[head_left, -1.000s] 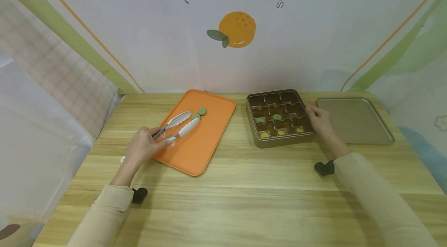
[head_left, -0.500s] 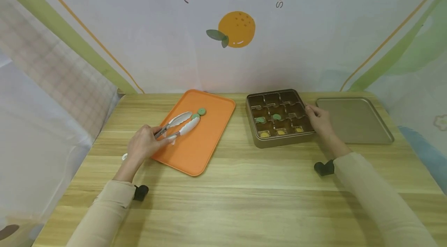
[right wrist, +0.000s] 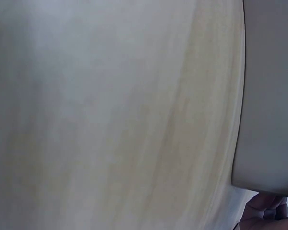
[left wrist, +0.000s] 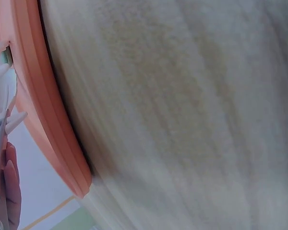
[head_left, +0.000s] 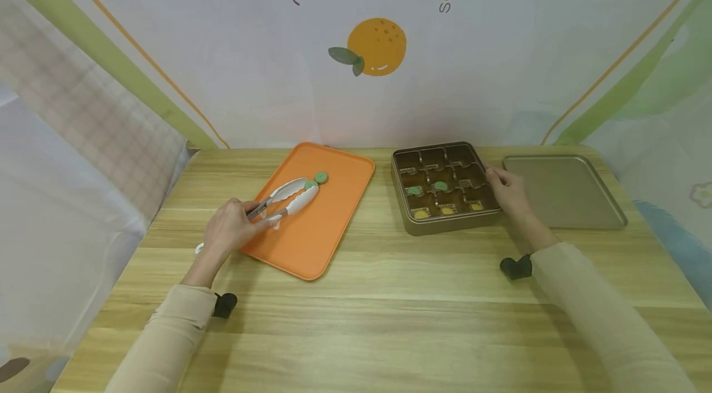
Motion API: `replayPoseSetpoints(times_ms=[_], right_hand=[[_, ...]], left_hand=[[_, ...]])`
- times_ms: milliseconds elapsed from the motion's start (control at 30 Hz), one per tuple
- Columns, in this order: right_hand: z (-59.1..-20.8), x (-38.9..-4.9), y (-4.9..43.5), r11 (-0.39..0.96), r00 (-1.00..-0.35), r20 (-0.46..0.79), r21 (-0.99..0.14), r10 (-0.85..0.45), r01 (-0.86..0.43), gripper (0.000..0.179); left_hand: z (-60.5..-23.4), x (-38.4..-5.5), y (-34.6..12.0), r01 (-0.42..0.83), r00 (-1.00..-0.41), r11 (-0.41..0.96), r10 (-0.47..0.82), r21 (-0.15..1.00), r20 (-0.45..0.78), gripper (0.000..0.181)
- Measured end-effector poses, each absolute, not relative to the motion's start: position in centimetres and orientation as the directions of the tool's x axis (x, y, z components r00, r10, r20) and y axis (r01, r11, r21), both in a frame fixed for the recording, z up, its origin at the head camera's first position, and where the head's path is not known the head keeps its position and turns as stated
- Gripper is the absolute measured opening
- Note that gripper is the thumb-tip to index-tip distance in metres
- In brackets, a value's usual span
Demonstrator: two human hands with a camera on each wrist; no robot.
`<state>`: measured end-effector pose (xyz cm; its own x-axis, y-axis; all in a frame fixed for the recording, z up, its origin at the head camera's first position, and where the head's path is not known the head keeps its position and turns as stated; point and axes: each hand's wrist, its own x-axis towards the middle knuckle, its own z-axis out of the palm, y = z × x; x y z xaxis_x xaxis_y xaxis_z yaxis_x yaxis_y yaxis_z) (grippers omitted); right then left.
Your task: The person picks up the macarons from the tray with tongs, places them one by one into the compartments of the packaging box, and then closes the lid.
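Note:
My left hand (head_left: 227, 229) grips a pair of tongs (head_left: 282, 200) with white scalloped tips, low over the orange tray (head_left: 303, 260). The tips stand on either side of a small round green cookie-like piece (head_left: 310, 185). Right beside it lies a second green piece (head_left: 321, 177). My right hand (head_left: 507, 190) holds the right side of a bronze tin box (head_left: 453, 224); its curled fingers (right wrist: 264, 207) show at the box's end in the right wrist view. Inside the box, a divided insert has yellow pieces (head_left: 447, 211) in the front row and two green pieces (head_left: 440, 186) in the middle row.
A flat bronze lid (head_left: 564, 192) lies on the wooden table (head_left: 356, 331), right of the box. Behind the table's back edge hangs a white cloth (head_left: 250, 71) with fruit prints. Bare wood lies between the tray and the box.
The tongs have shifted slightly to the right, and their tips have drawn closer together around the nearer green piece. The right hand and the box have stayed in place.

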<state>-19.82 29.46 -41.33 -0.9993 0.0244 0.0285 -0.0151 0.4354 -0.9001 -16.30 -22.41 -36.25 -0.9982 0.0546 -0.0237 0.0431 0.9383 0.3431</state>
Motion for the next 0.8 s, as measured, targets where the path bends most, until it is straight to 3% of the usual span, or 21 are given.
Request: replayPoseSetpoints(times_ms=[800], right_hand=[[-41.29,-19.85,29.34,0.436,-0.998,0.013,-0.9,0.056,0.013,0.054]], left_hand=[[-36.37,-16.54,-22.14,0.048,-0.997,0.919,0.065,0.392,-0.032,0.063]])
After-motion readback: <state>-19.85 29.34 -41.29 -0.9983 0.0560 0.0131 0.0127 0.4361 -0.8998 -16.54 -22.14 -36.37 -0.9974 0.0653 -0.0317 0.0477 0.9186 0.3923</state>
